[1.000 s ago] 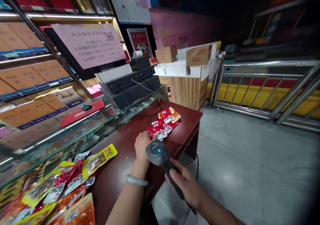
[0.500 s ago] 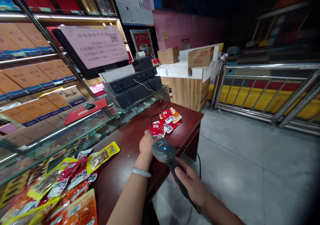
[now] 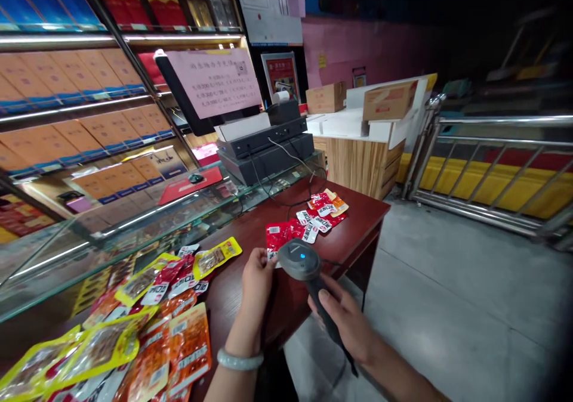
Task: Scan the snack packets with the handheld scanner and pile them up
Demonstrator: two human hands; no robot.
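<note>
My left hand [image 3: 257,277] pinches a small red snack packet [image 3: 276,238] and holds it upright just above the dark red counter [image 3: 358,235]. My right hand [image 3: 347,324] grips the handle of a black barcode scanner [image 3: 302,262], whose head with a blue light sits right next to the packet. A pale bangle circles my left wrist. Beyond the packet lies a small pile of red and orange packets [image 3: 322,214].
Yellow, red and orange snack packs [image 3: 147,318] cover the counter's near left. A glass display case [image 3: 134,223] runs along the left, with a cash register and screen [image 3: 264,142] on it. Shelves of boxes [image 3: 67,127] stand behind. Metal railings [image 3: 492,169] line the right.
My left hand has lifted one red packet off the far pile and brought it up beside the scanner head. The view has shifted left, showing more packs on the near counter.
</note>
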